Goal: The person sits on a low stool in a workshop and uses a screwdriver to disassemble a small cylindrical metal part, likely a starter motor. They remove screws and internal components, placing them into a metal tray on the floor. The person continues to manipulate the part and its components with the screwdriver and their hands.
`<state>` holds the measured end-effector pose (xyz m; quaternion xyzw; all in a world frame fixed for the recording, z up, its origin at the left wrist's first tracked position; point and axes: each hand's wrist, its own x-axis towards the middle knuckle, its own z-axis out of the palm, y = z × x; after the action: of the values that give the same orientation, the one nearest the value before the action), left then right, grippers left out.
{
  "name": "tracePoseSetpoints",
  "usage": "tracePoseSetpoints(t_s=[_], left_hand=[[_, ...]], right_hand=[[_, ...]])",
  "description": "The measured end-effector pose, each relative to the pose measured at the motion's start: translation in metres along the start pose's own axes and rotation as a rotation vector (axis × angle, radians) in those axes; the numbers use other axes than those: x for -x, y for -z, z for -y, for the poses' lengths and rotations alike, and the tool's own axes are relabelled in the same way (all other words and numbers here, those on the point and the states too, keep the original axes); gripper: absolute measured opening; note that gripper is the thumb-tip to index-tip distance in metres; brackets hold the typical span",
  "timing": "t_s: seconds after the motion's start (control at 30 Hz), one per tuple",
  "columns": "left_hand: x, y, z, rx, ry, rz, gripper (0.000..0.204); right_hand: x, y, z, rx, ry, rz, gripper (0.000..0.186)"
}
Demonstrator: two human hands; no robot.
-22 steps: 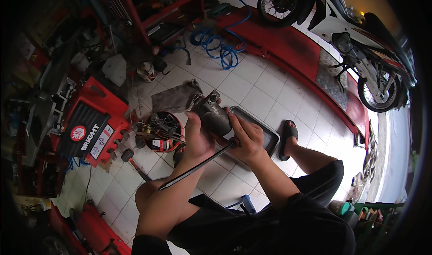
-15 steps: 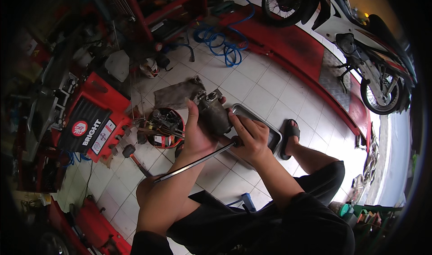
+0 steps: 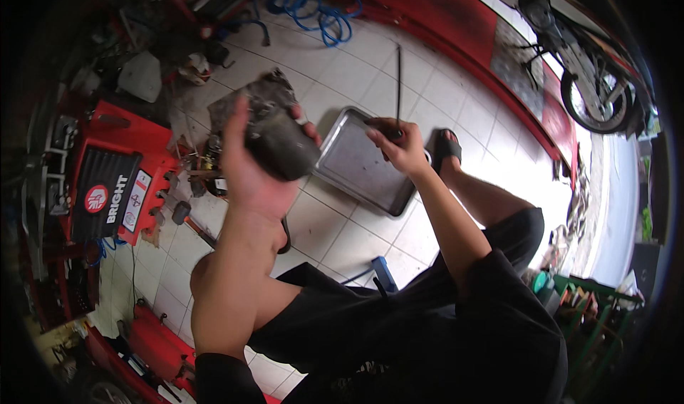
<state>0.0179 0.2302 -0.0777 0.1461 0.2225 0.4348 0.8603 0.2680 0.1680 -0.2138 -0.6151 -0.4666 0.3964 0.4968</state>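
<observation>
My left hand (image 3: 260, 179) wraps round a dark, rounded cylindrical metal part (image 3: 283, 147), with its thumb up along one side and fingertips showing on the other. The part's upper end is blurred, and the palm hides its near side. My right hand (image 3: 404, 147) grips what looks like a long screwdriver (image 3: 399, 90), its thin shaft pointing up and away from the fist. The tool and the part are apart. Beneath and between both hands lies a shallow grey metal tray (image 3: 363, 167) on the tiled floor.
At left stands a red and black machine case (image 3: 107, 183), with a hammer (image 3: 187, 217) lying beside it. A blue hose (image 3: 313, 12) coils at the far side. A red lift platform (image 3: 456, 19) and a motorcycle (image 3: 598, 76) are at the upper right. A small blue object (image 3: 383, 272) lies near my legs.
My right hand has drawn away to the right from the metal part, and the screwdriver has swung from pointing lower left to pointing up. My left hand has moved left with the part.
</observation>
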Motion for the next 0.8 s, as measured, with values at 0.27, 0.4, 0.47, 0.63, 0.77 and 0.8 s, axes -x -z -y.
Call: tracePoseSetpoints(t_s=[0.27, 0.4, 0.47, 0.63, 0.77, 0.8], left_hand=[[-0.003, -0.001, -0.007, 0.013, -0.041, -0.114, 0.046], [-0.008, 0.016, -0.009, -0.030, -0.025, -0.174, 0.046], [-0.011, 0.024, -0.010, -0.040, -0.015, -0.192, 0.046], [-0.024, 0.027, -0.006, -0.006, 0.043, -0.244, 0.042], [-0.022, 0.030, -0.005, -0.076, 0.019, -0.202, 0.037], [-0.021, 0.028, -0.005, -0.099, 0.009, -0.193, 0.037]], right_hand=[[0.025, -0.014, -0.258, 0.440, -0.807, -0.168, 0.027], [0.021, -0.043, -0.288, 0.582, -0.744, -0.162, 0.032], [0.014, -0.060, -0.282, 0.630, -0.717, -0.149, 0.035], [0.003, -0.063, -0.302, 0.716, -0.639, -0.202, 0.038], [0.000, -0.057, -0.303, 0.760, -0.578, -0.105, 0.028], [0.002, -0.054, -0.312, 0.773, -0.555, -0.108, 0.029]])
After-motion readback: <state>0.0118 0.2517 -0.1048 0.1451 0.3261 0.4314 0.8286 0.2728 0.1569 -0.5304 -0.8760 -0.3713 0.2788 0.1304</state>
